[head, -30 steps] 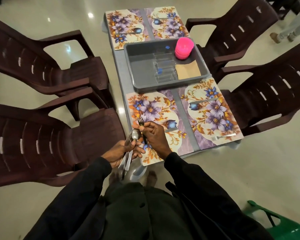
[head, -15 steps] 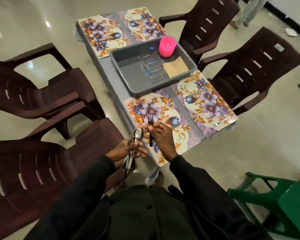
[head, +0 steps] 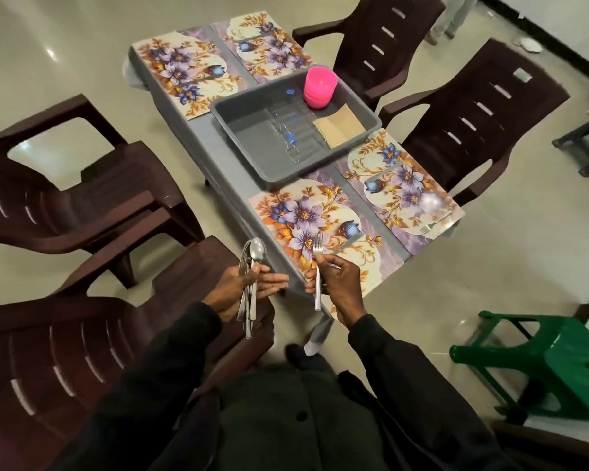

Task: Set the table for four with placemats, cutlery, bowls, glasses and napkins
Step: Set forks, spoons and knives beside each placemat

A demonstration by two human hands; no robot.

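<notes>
Our right hand (head: pixel 338 283) pinches one fork (head: pixel 317 294), now pulled apart from the cutlery bundle (head: pixel 256 253), our left hand (head: pixel 240 288) still grips it, lower centre

Right hand (head: pixel 337 280) pinches fork (head: pixel 318 266); left hand (head: pixel 242 287) grips cutlery (head: pixel 250 283).

A plain dining corner, most likely in a home or a small hall. A grey bench (head: pixel 203 144) laid with four floral placemats (head: pixel 184 71) stands on a glossy cream floor (head: pixel 490 287), with four dark brown moulded plastic armchairs (head: pixel 483 107) set around it. A green plastic stool (head: pixel 565 368) sits off to the right, and a dark skirting (head: pixel 558 45) runs along a pale wall at the far corner
</notes>
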